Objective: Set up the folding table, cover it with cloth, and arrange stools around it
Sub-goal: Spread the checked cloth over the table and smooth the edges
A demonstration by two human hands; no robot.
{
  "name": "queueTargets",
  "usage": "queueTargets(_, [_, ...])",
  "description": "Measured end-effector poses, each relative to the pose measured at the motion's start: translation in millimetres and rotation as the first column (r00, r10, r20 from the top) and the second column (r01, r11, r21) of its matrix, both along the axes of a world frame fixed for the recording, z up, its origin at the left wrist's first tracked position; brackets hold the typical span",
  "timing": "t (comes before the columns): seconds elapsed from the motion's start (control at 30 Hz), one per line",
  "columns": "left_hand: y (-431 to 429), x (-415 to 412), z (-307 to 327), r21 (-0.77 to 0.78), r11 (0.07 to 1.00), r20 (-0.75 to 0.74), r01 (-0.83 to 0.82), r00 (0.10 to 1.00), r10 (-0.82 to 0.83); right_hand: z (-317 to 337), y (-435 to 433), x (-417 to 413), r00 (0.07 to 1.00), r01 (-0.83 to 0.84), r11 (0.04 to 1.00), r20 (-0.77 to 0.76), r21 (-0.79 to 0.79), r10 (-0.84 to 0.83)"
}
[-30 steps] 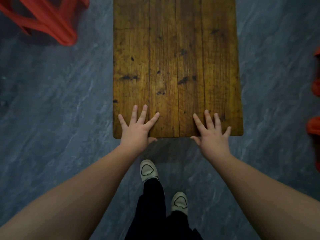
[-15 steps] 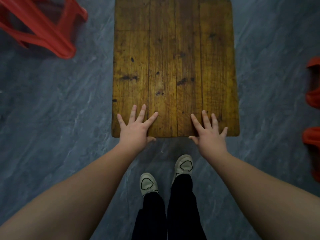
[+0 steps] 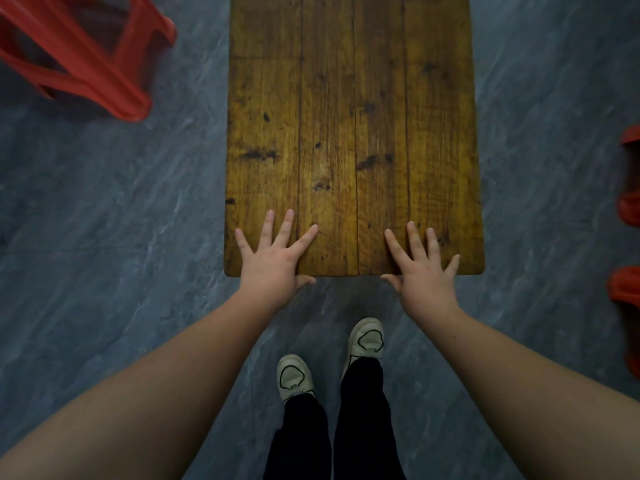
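A wooden plank table (image 3: 353, 116) stands upright on the grey floor, seen from above, its top bare with no cloth on it. My left hand (image 3: 272, 261) lies on its near edge toward the left corner, fingers spread on top and thumb tucked under the edge. My right hand (image 3: 424, 271) holds the same edge toward the right corner in the same way. A red plastic stool (image 3: 86, 64) stands on the floor to the far left of the table.
More red stools (image 3: 628, 202) show partly at the right frame edge, cut off. My two feet in pale shoes (image 3: 365, 339) stand on the grey marbled floor (image 3: 121, 237) just behind the table's near edge. Open floor lies on both sides of the table.
Both hands stay on the near edge. My feet have stepped, the right foot now ahead. More of the table's far end and the red stool at the left has come into view.
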State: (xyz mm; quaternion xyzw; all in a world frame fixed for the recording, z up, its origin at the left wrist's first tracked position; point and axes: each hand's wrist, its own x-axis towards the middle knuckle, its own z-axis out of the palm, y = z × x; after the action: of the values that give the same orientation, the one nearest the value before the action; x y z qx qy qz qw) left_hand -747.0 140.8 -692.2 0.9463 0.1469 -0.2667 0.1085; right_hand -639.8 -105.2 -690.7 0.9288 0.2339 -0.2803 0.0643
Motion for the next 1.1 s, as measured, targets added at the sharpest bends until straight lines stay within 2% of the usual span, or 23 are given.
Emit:
queueTargets(0.33, [-0.9,22.5,-1.6,0.013,1.000,0.035,-0.015,0.999,0.015,-0.9,3.1,30.1,1.000,-0.024,1.000,0.021,0.014,0.024])
queueTargets(0.9, [-13.2,28.0,4.2,-0.003,0.997,-0.023,-0.078,0.997,0.078,11.8,5.4,34.1,0.999,0.008,1.000,-0.047,0.020,-0.007])
queueTargets(1.1, [-26.1,38.2,15.4,-0.029,0.987,0.011,-0.159,0.987,0.159,20.8,7.6,47.4,0.998,0.049,0.990,-0.054,0.133,-0.042])
